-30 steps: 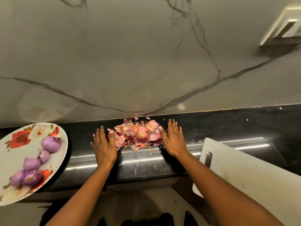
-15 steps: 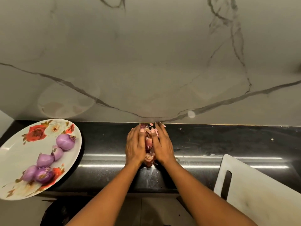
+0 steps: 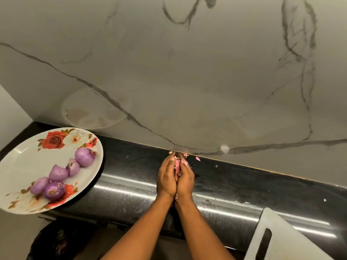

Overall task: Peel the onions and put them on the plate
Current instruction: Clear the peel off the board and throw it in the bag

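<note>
Five peeled purple onions (image 3: 58,173) on the floral plate (image 3: 18,166), strung in a loose line from its far right side down to its near side. Largest one nearest the far rim, two touching in the middle, two more side by side at the near end, next to a printed red rose. Plate sitting at the left end of the black counter (image 3: 131,184), its near rim hanging out past the front edge.

Over to the middle of the counter, close to the back edge: pink onion peels (image 3: 178,164) sandwiched between two hands. Left hand (image 3: 167,180) and right hand (image 3: 185,182) pressed palm to palm, fingers nearly straight and pointing at the wall, not clenched, just squeezing the peels from both sides. Bits of pink showing in the gap between the fingers and again down at the wrists. Fingertips almost at the seam where counter meets wall.

A few loose peel scraps (image 3: 198,158) along the back edge just right of the fingertips, and tiny flecks on the counter near the right wrist.

White cutting board (image 3: 285,239) with a slot handle at the near right corner, well apart from the hands. Grey-veined marble wall (image 3: 187,72) behind, faintly mirroring the plate. Something dark and rounded (image 3: 56,243) below the front edge on the left, too dim to tell what.
</note>
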### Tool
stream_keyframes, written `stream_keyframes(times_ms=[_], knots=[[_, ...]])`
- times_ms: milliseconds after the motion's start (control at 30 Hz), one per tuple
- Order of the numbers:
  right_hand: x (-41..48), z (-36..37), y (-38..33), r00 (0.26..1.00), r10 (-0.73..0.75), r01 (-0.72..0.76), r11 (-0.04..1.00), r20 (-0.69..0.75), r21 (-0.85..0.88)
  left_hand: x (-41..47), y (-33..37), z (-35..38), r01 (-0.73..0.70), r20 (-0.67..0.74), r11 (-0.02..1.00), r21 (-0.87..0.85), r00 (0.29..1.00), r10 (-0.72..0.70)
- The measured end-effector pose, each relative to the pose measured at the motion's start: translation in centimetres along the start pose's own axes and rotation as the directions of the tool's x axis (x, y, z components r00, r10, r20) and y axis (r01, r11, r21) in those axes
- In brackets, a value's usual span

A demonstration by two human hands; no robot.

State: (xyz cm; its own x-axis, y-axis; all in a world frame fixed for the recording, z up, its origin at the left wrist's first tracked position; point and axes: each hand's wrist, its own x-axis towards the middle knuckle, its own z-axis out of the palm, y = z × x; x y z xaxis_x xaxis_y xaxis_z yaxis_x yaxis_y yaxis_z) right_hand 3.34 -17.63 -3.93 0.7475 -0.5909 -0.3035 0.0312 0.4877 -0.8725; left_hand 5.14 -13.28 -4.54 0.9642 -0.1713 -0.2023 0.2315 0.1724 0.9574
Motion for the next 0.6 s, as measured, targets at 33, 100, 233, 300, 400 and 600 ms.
stream_keyframes(times_ms=[33,100,233,300,400,600], knots=[[0.1,0.1,0.0,0.999,0.041,-0.04,0.998,-0.017,0.044,0.1,0.2,0.0,0.035,-0.004,0.999,-0.035,0.999,-0.036],[0.5,-0.2,0.0,0.994,0.107,-0.101,0.985,-0.033,0.141,-0.1,0.7,0.5,0.101,0.018,0.986,-0.13,0.995,-0.099],[0.7,-1.0,-0.3,0.981,0.185,-0.166,0.954,-0.054,0.251,-0.7,1.9,1.6,0.172,0.066,0.965,-0.2,0.985,-0.162],[0.4,-1.0,-1.0,0.98,0.186,-0.161,0.949,-0.068,0.271,-0.8,1.9,1.8,0.183,0.067,0.953,-0.242,0.983,-0.172],[-0.1,-0.4,-1.7,0.979,0.195,-0.17,0.938,-0.055,0.304,-1.0,2.6,1.6,0.18,0.059,0.94,-0.289,0.984,-0.171],[-0.7,1.4,-3.4,0.993,0.121,-0.111,0.957,-0.019,0.266,-1.5,6.4,1.2,0.125,0.082,0.929,-0.347,0.991,-0.102]])
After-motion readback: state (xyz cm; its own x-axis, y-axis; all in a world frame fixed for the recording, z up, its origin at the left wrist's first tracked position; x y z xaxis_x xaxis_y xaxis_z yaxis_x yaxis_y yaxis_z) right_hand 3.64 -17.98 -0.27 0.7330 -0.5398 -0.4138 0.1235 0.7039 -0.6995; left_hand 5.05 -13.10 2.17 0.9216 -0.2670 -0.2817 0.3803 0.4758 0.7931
